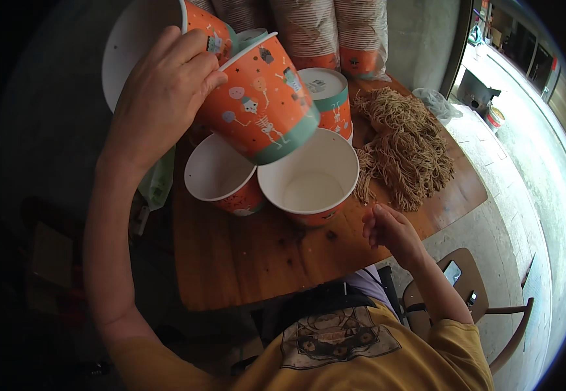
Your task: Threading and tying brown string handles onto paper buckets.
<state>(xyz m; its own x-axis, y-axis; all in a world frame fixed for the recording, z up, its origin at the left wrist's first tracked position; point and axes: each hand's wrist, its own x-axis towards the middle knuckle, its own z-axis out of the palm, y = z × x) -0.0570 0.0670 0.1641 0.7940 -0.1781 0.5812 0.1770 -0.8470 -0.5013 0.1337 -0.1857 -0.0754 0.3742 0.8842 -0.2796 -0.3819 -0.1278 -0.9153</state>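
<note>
My left hand (166, 91) grips the rim of an orange paper bucket (263, 98) with a teal base and skeleton pictures, tilted above the table. Behind that hand is a larger-looking bucket with a white inside (133, 58), partly covered by it. Below, two buckets stand mouth up side by side: a left bucket (214, 169) and a right bucket (309, 176), both white inside. My right hand (390, 231) is at the near side of a heap of tan twisted cords (413, 156), fingers curled in; whether they hold anything is hidden.
An upturned bucket (327, 98) stands behind the open ones. Tall wrapped stacks of buckets (306, 32) line the back of the wooden table (263, 260). A clear plastic bag (439, 104) lies past the cords. To the right, a chair (468, 274) carries a phone (452, 272).
</note>
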